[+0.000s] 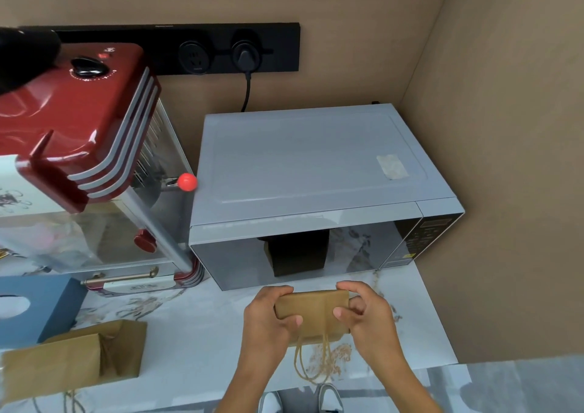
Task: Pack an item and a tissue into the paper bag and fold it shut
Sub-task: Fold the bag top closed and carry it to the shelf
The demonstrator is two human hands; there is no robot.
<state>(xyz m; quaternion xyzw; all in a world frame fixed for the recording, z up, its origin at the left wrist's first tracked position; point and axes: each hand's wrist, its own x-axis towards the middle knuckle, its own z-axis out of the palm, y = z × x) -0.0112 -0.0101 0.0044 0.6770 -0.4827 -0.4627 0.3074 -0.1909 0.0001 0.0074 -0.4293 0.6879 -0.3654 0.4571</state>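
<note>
A brown paper bag [313,310] stands on the marble counter in front of the microwave, its top folded over. My left hand [268,314] grips the bag's left side, thumb on the front of the fold. My right hand [366,314] grips its right side the same way. The bag's twine handles [311,362] hang down below the fold toward the counter's front edge. What is inside the bag is hidden. A blue tissue box [34,305] with a round white opening sits at the left edge.
A silver microwave [309,166] stands right behind the bag, its door reflecting the bag. A red popcorn machine [82,122] stands at the left. A second paper bag [76,355] lies open on its side at the lower left. Walls close the back and right.
</note>
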